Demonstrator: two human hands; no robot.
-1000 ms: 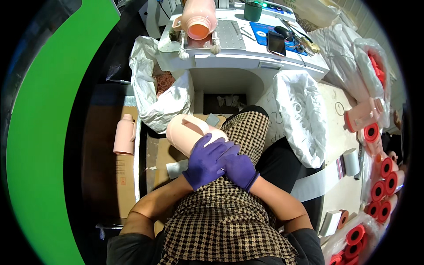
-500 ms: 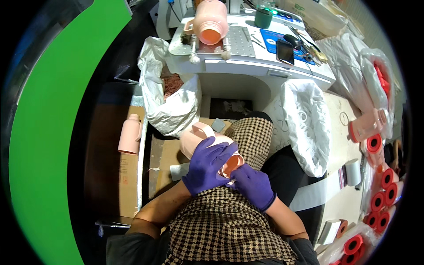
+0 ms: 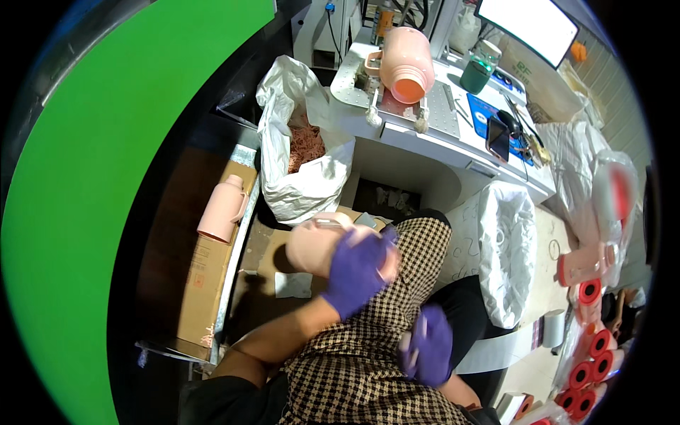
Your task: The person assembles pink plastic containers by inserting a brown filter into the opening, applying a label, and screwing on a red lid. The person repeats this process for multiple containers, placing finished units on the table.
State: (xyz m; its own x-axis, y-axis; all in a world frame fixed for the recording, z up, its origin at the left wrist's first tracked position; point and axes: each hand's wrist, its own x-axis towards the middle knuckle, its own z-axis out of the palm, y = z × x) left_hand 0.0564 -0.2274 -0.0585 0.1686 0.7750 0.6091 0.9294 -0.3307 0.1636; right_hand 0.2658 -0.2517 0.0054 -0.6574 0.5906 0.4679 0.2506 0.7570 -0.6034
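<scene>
Over my lap, my left hand (image 3: 360, 273), in a purple glove, is closed round the neck end of a pink thermos jug (image 3: 312, 244). Its handle points up and away, and the hand covers much of its mouth. My right hand (image 3: 431, 347), gloved the same, is lower and to the right, apart from the jug. Motion smears it; its fingers look closed, with something thin and pale at them that I cannot make out. Another pink jug (image 3: 407, 64) lies with its open mouth toward me on the white workbench (image 3: 354, 85).
A third pink jug (image 3: 223, 209) is on a cardboard box (image 3: 191, 297) at the left. Two white sacks, one holding reddish shavings (image 3: 304, 149), the other pale rings (image 3: 506, 248), flank my knees. Red-ended pink cylinders (image 3: 581, 372) are stacked at right, near a label roll (image 3: 554, 328).
My right hand has come away from the jug's mouth, moving down and right. My left hand still holds the jug, now turned more sideways. The whole view has tilted and shifted.
</scene>
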